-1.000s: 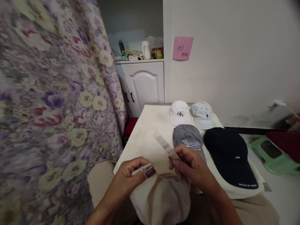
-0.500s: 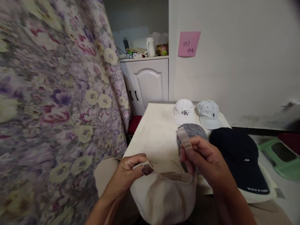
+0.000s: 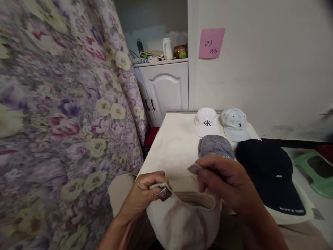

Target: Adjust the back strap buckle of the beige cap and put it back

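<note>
While the left grip [image 3: 147, 192] is closed on the buckle [image 3: 163, 194] at the back of the beige cap [image 3: 182, 218], the right grip [image 3: 226, 180] pinches the strap end [image 3: 194, 169] just above the cap's rear opening. That cap lies between both hands at the near edge of the counter [image 3: 177, 146]. Farther back, the white cap [image 3: 206, 121] reads "CK". The dark cap [image 3: 265, 173] carries white print too small to read. A pink note [image 3: 211, 42] on the wall reads "243".
</note>
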A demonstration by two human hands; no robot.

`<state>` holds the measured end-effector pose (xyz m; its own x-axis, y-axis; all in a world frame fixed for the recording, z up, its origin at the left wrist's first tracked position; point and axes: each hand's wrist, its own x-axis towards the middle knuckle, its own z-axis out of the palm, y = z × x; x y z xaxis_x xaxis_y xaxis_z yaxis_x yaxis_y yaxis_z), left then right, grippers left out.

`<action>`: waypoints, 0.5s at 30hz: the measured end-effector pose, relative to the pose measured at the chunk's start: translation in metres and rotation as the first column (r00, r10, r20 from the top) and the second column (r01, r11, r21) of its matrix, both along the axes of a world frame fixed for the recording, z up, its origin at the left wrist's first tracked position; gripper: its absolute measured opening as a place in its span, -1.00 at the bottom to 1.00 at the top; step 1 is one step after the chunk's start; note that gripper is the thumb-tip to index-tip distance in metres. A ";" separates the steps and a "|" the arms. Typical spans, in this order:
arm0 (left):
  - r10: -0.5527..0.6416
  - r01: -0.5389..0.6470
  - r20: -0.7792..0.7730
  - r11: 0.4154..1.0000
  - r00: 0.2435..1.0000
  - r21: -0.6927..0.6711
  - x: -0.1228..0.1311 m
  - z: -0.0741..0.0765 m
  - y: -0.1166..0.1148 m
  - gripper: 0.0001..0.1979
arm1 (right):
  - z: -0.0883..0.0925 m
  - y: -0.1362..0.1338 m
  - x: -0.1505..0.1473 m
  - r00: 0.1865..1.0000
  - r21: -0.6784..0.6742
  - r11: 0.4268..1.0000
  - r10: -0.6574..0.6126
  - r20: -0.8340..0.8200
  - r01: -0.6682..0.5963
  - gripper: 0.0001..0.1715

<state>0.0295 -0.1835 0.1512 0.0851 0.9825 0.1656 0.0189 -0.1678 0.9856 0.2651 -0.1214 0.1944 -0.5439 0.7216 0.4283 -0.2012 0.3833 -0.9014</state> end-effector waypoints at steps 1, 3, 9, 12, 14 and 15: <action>0.001 -0.001 -0.004 1.000 1.000 0.003 0.000 0.000 0.000 -0.71 | -0.001 0.000 -0.002 1.000 0.023 1.000 0.001 0.023 -0.002 -0.90; 0.000 0.000 -0.012 1.000 1.000 0.005 0.000 -0.001 0.000 -0.71 | -0.004 -0.001 -0.007 0.996 0.040 0.999 0.029 0.083 -0.032 -0.89; -0.011 0.009 -0.033 0.999 0.999 -0.051 -0.003 -0.005 -0.001 -0.64 | -0.012 -0.001 -0.017 0.954 0.006 0.987 0.153 0.259 -0.160 -0.81; -0.002 0.000 -0.026 0.997 1.000 -0.074 -0.004 -0.006 -0.001 -0.63 | -0.014 -0.001 -0.020 0.943 0.030 0.986 0.145 0.301 -0.161 -0.81; -0.011 0.009 -0.022 0.997 1.000 -0.082 -0.005 -0.006 -0.002 -0.62 | -0.015 0.000 -0.021 0.940 0.043 0.986 0.138 0.312 -0.159 -0.80; -0.019 0.016 -0.027 0.996 0.999 -0.086 -0.006 -0.007 -0.002 -0.63 | -0.016 0.000 -0.021 0.939 0.044 0.986 0.139 0.313 -0.160 -0.80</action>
<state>0.0238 -0.1854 0.1446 0.1058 0.9913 0.0786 0.0446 -0.0837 0.9955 0.2439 -0.1218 0.1783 -0.7564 0.5970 0.2674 0.0227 0.4325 -0.9014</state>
